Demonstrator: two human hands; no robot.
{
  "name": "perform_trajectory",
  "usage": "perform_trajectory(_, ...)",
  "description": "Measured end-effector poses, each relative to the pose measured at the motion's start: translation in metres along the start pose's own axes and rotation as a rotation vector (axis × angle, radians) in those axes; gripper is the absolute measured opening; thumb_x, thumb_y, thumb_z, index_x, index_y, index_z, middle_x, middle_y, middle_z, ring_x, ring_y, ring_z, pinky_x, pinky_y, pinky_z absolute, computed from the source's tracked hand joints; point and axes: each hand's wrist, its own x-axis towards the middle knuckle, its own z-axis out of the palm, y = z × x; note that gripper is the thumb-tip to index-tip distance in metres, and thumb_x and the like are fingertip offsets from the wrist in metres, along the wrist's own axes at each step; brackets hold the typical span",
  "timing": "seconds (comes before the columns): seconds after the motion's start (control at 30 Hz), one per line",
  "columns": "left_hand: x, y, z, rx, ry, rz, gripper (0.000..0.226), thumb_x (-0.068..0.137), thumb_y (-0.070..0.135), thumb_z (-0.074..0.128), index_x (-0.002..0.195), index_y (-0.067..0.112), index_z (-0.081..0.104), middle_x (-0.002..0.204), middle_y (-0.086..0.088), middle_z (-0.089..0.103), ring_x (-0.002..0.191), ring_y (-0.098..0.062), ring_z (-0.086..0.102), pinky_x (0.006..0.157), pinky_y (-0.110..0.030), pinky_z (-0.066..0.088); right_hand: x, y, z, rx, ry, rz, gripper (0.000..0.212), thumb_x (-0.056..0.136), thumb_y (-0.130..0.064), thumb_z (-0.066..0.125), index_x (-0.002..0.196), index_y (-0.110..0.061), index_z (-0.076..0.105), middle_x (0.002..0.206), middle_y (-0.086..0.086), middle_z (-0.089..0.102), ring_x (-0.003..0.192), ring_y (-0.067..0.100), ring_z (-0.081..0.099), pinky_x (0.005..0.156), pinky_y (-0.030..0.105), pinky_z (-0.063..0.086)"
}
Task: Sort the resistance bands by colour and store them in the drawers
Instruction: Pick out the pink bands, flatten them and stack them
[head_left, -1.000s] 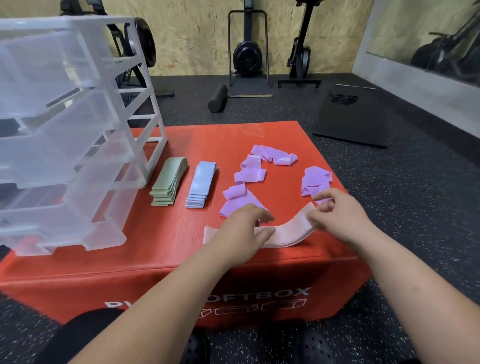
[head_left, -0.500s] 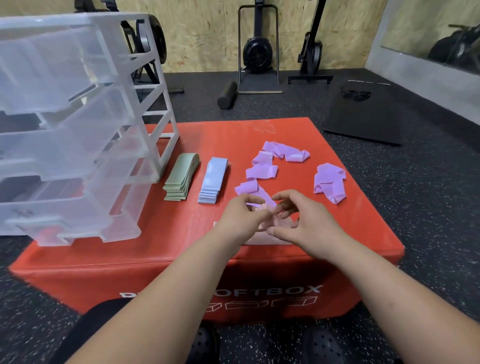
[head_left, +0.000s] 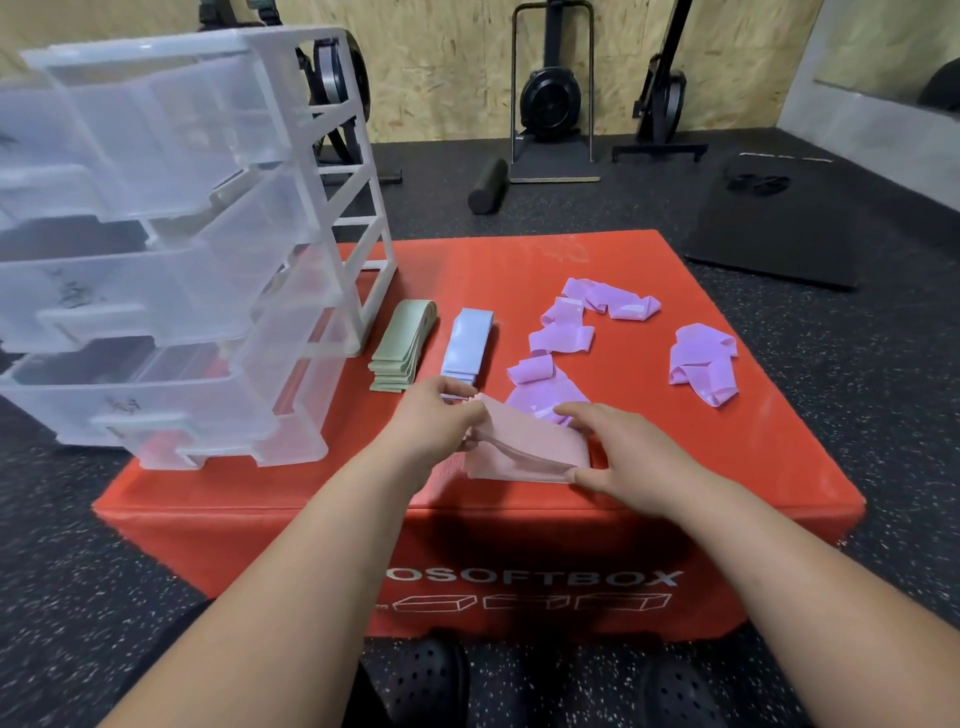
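Note:
A stack of pale pink bands (head_left: 524, 447) lies near the front edge of the red box (head_left: 649, 483). My left hand (head_left: 434, 418) pinches its left end and my right hand (head_left: 618, 452) grips its right end, with the top band lifted between them. Behind it sit a neat green stack (head_left: 402, 348) and a neat blue stack (head_left: 467, 345). Several loose purple bands (head_left: 561, 338) are scattered to the right, with another purple clump (head_left: 704, 364) farther right. A clear plastic drawer unit (head_left: 171, 249) stands on the box's left side with its drawers pulled out.
Dark speckled gym flooring surrounds the box. A black mat (head_left: 779, 223) lies at the back right, a foam roller (head_left: 488, 184) and exercise machines stand by the wooden wall. My black shoes (head_left: 431, 680) are below the box front.
The pink band, stretched out long a second ago, has been folded over onto the pink stack. Both hands came together, then spread to the stack's two ends. My view shifted slightly.

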Motion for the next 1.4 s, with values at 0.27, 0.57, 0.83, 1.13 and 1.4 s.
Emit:
perform_trajectory(0.27,0.006,-0.036,-0.021,0.309,0.092,-0.016,0.033,0.068,0.021,0.073,0.100,0.026,0.066,0.095,-0.011,0.075,0.072,-0.027,0.073,0.075,-0.043,0.065,0.009,-0.014,0.008,-0.137,-0.046,-0.055,0.056,0.089,-0.043,0.076,0.141,-0.033,0.056,0.143,-0.008,0.055,0.131,0.021,0.050,0.106,0.039,0.043)
perform_trajectory(0.57,0.010,-0.050,-0.017,0.757,0.067,0.213,0.041,0.093,0.027,0.062,0.133,0.020,0.058,0.113,-0.008,0.068,0.110,-0.030,0.061,0.087,-0.037,0.048,0.009,-0.015,0.007,0.023,-0.041,0.072,0.041,0.091,-0.050,0.072,0.130,-0.040,0.065,0.117,-0.012,0.060,0.110,0.012,0.058,0.100,0.034,0.046)
perform_trajectory(0.83,0.012,-0.054,-0.015,0.875,0.008,0.446,0.048,0.090,0.008,0.061,0.134,0.027,0.062,0.129,-0.001,0.059,0.119,-0.029,0.050,0.101,-0.045,0.046,0.020,-0.029,0.015,0.036,-0.001,0.437,0.031,0.080,-0.047,0.079,0.089,-0.019,0.069,0.085,-0.004,0.070,0.085,0.024,0.065,0.079,0.037,0.053)
perform_trajectory(1.13,0.015,-0.055,-0.026,0.895,-0.050,0.572,0.048,0.086,0.009,0.057,0.126,0.033,0.069,0.125,0.005,0.063,0.115,-0.025,0.055,0.098,-0.042,0.048,0.025,-0.057,0.012,0.183,0.036,0.455,0.023,0.076,-0.023,0.072,0.060,-0.015,0.056,0.058,-0.004,0.057,0.060,0.022,0.050,0.056,0.032,0.039)
perform_trajectory(1.4,-0.005,-0.029,-0.033,0.220,-0.152,0.495,0.022,0.097,0.015,0.063,0.116,0.028,0.067,0.094,0.013,0.073,0.072,-0.003,0.067,0.069,-0.029,0.053,0.050,-0.099,-0.013,0.566,0.198,0.143,0.029,0.074,-0.022,0.064,0.101,-0.032,0.069,0.092,-0.011,0.074,0.087,0.013,0.069,0.077,0.034,0.057)
